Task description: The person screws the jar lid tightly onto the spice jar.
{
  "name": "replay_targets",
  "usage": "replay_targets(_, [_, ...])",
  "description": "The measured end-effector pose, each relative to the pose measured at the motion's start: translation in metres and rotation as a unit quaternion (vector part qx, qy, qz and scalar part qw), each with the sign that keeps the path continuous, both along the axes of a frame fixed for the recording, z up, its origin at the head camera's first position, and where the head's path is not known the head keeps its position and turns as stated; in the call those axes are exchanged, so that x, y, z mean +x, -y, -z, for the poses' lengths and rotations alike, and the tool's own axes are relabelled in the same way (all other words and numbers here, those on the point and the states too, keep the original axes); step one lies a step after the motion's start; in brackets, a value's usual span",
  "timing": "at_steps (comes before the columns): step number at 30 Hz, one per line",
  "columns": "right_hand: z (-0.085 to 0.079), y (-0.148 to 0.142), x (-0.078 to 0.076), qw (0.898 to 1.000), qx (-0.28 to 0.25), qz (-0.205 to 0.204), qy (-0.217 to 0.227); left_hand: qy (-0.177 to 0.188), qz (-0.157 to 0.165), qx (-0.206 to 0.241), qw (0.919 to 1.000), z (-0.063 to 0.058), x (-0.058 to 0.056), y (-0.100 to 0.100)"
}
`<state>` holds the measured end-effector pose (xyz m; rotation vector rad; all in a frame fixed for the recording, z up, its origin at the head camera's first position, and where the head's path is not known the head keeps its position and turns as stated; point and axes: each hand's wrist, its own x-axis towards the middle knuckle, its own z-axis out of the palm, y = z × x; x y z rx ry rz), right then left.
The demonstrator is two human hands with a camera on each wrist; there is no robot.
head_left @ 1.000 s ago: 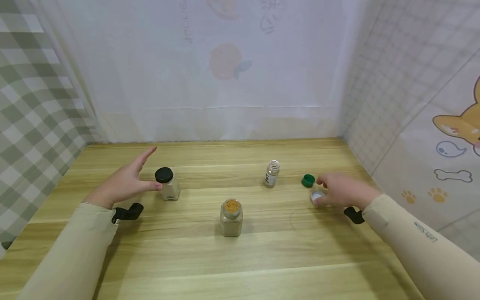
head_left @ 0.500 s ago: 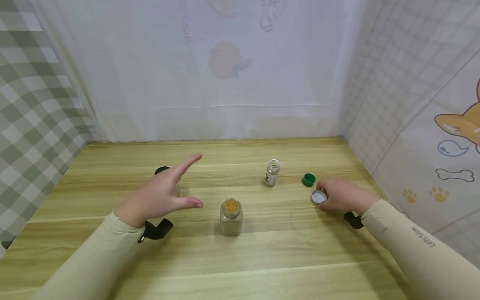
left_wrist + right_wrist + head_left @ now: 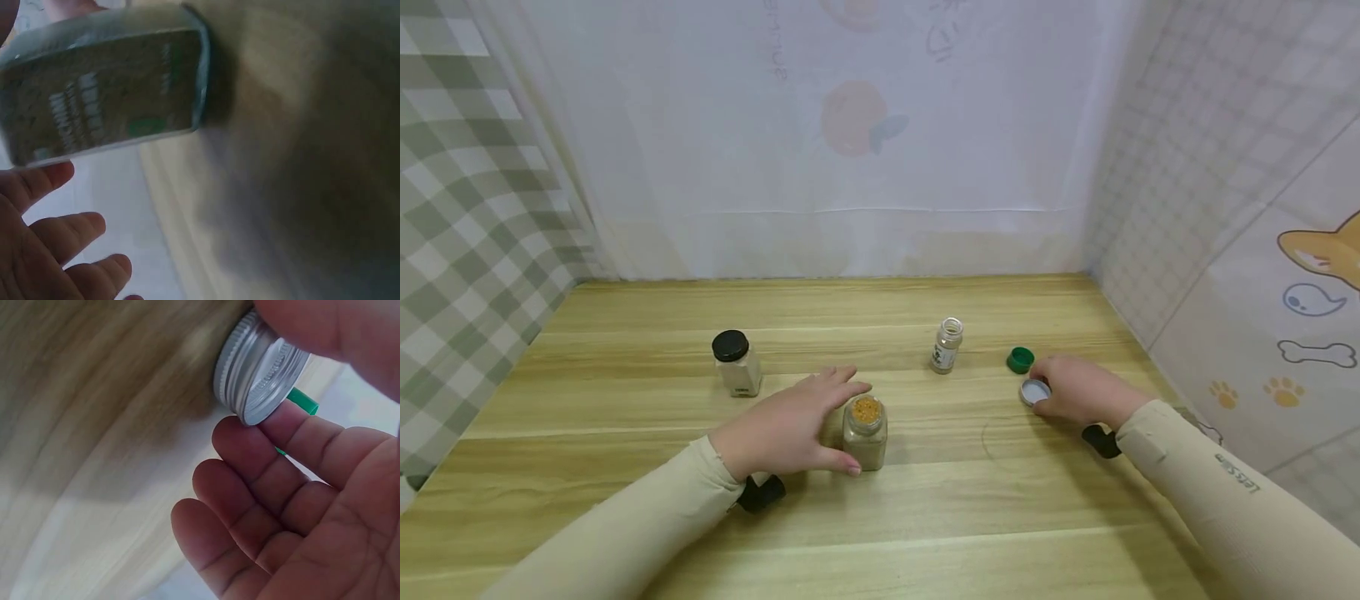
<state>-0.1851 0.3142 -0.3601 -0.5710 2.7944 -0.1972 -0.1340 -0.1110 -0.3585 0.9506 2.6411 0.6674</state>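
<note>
An uncapped glass spice jar [image 3: 865, 454] with orange-brown contents at its mouth stands near the table's middle. My left hand [image 3: 790, 429] is right beside it, thumb and fingers spread on either side. In the left wrist view the labelled jar [image 3: 106, 87] lies between thumb and fingers, the fingers nearly straight. At the right, my right hand [image 3: 1082, 392] pinches a silver metal lid [image 3: 1034, 392] at its rim; its inside faces up. The right wrist view shows the lid [image 3: 259, 369] between the thumb and the fingertips, low over the wood.
Behind the lid lies a green cap [image 3: 1020, 360]. A small open glass bottle [image 3: 947, 346] with a label stands left of that cap. Farther left is a black-capped jar [image 3: 737, 367] of pale contents. White and checked cloths [image 3: 482, 167] enclose the wooden table.
My left hand has moved right, from beside the black-capped jar to the open spice jar, with its fingers spread. My right hand has stayed at the silver lid, its fingers closing on the rim.
</note>
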Motion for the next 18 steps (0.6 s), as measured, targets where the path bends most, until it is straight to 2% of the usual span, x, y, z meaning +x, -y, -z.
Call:
replay_targets(3, [0.0, 0.002, 0.0, 1.0, 0.006, 0.001, -0.001, 0.01, -0.003, 0.003, 0.9999, 0.006, 0.001, -0.004])
replay_targets(10, [-0.001, 0.005, -0.002, 1.0, 0.023, 0.008, 0.002, 0.038, -0.017, 0.044, 0.9982, 0.017, 0.0, -0.006])
replay_targets(18, [-0.001, 0.007, -0.003, 0.999, 0.033, 0.014, 0.012, 0.099, -0.035, 0.072, 0.9918, 0.022, 0.001, -0.006])
